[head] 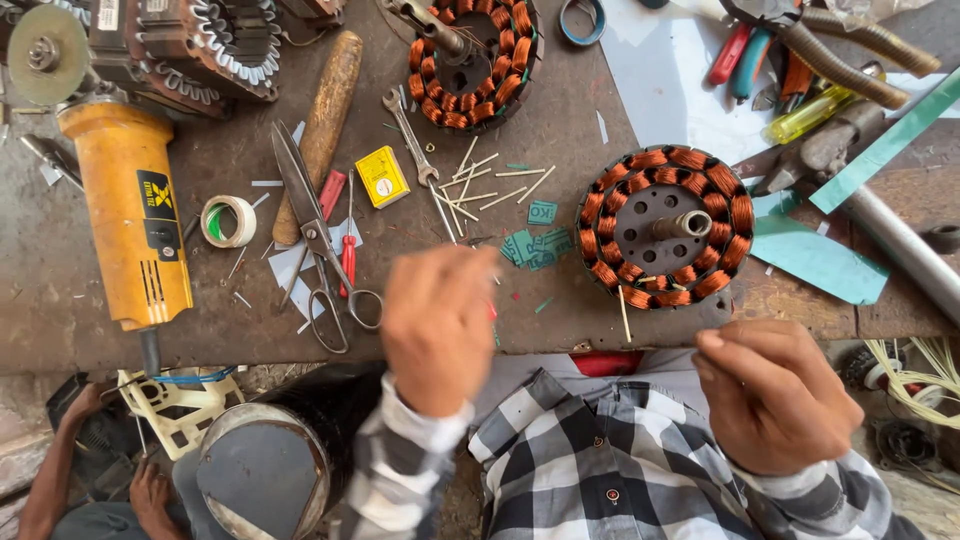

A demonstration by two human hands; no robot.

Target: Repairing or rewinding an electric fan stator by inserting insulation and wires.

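Two hands over bench edge, left hand [437, 325] blurred, right hand [775, 395] fingers clenched, grip unclear, copper-wound stator [667, 228] near.

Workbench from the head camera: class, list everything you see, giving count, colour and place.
Wound stators: two, copper-orange, centre-right and top centre.
Angle grinder: one, yellow, left.
Scissors: one, steel, left of centre.
Wooden handle: one, brown, above scissors.
Spanner: one, steel, centre.
Small box: one, yellow, beside spanner.
Tape roll: one, white, by grinder.
Thin sticks: several, pale, centre.
Paper pieces: several, teal, right.
Pliers: several, mixed handles, top right.
Left hand: blurred, raised over bench edge.
Right hand: loosely curled, lower right.
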